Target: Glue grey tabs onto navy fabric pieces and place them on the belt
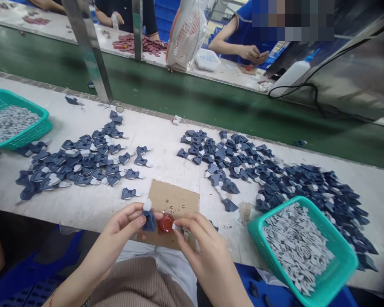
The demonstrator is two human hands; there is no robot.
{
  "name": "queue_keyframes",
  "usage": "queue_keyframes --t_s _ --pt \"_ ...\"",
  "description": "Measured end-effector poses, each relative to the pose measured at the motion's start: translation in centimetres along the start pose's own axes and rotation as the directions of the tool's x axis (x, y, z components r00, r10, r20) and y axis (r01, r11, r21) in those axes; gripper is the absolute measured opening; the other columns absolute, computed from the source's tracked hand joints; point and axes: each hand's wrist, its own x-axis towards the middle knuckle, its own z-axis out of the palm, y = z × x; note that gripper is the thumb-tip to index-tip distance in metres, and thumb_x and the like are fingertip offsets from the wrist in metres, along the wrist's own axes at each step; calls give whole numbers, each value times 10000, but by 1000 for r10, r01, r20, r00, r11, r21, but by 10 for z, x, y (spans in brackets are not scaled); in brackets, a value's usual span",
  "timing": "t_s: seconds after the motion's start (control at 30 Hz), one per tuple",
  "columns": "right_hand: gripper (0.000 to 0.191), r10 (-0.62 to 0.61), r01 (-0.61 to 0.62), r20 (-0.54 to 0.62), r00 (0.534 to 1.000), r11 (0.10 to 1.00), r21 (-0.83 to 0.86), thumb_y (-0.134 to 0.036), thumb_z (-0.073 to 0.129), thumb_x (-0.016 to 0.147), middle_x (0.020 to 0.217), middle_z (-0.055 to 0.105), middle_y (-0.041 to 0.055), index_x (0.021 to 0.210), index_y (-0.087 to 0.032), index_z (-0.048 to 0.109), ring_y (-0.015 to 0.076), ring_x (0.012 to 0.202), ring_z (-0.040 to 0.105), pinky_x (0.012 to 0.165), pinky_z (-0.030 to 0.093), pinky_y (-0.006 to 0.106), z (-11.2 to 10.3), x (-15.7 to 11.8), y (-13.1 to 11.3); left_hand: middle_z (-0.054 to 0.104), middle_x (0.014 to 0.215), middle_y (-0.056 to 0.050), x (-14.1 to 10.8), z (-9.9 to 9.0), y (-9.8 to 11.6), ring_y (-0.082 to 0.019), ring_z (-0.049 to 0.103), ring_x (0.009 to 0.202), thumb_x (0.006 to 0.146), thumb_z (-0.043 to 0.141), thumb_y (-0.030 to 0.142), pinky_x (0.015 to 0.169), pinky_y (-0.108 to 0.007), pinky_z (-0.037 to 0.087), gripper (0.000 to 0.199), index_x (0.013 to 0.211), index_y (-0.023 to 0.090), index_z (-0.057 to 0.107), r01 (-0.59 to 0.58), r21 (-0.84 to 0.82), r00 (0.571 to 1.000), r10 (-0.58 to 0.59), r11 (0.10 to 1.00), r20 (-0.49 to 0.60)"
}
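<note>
A long white desk (160, 143) ran across the view, with a green strip (147, 91) along its far side. Beyond the strip, people worked at another white surface. On the desk's right side spread a large heap of dark blue-grey, angular plastic parts (275, 179), some with light grey pieces attached; a smaller spread of similar parts (80, 164) lay to the left. A green plastic basket (257, 245) full of small light grey pieces stood at the near right, beside the large heap, and another green basket (45, 125), also filled with light grey pieces, stood at the far left.

Between the two spreads, near the desk's front edge, lay a flat brown cardboard sheet (173, 194). Over it, the left hand (124, 224) gripped a single dark blue-grey part (149, 219) with a light grey tip (147, 205) pointing up. A round red dish (165, 222) sat on the cardboard between the hands. Just right of it, the right hand (205, 236) pinched a small whitish piece (176, 226) between thumb and fingers. Tiny brass-coloured round bits (183, 206) lay scattered on the cardboard beyond the dish.
</note>
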Motion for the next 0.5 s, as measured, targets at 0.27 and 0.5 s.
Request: queue_keyframes --t_s 0.27,0.5 --pt "161 -77 87 82 994 988 -126 -128 457 965 910 633 71 945 -199 600 216 838 626 701 552 351 11 8 -6 746 1058 -72 2 -3 -2 -265 660 1059 788 741 363 925 -311 499 200 938 234 719 -38 10 999 38 999 6" --pt "168 -98 112 99 990 983 -142 -132 444 976 941 630 83 986 -190 602 227 873 621 731 553 364 10 9 -5 756 996 -60 5 -2 -3 -235 681 968 791 741 362 879 -289 513 184 924 236 725 -56 -5 998 56 998 26"
